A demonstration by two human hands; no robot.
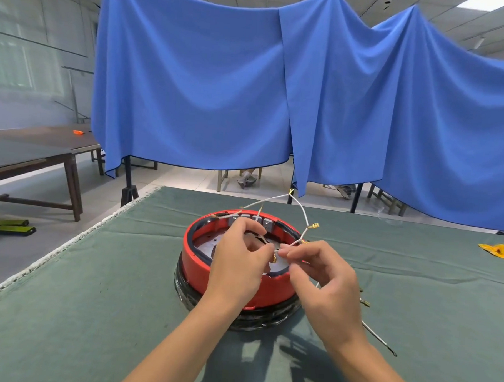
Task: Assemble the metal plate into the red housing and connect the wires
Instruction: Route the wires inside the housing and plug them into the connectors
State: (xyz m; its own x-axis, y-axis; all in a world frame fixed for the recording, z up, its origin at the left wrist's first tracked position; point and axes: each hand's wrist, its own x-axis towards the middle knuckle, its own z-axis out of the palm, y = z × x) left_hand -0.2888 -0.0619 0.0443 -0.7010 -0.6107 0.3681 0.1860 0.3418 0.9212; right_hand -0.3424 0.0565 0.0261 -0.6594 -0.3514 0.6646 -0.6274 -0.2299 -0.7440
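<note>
**Both hands pinched at a wire over the red housing**

The left hand (237, 258) had its fingers curled inward, thumb and fingertips drawn together on a small brass terminal (274, 258) at the end of a white wire (296, 241). The right hand (322, 276) met it from the other side, its thumb and forefinger pinched on the same wire just beside the terminal, the other fingers loosely curled below. Whether the left hand truly clamped the terminal or only steadied it was hard to tell, since the fingers hid the contact.

One red housing (235, 272) sat on the green cloth (96, 285) of the table, resting on a black ring-shaped base (257, 316). One metal plate (206, 245) lay inside the housing, partly covered by the hands. At least three white wires rose from the far rim, one arching up to a yellow tip (291, 190) and another ending in a brass connector (313, 226) to the right. One thin metal rod (378, 338) lay on the cloth beside the right wrist, and one yellow object (495, 250) lay far off at the right edge.

Both forearms reached forward from the bottom of the view, converging above the housing's middle, wrists raised off the cloth.
</note>
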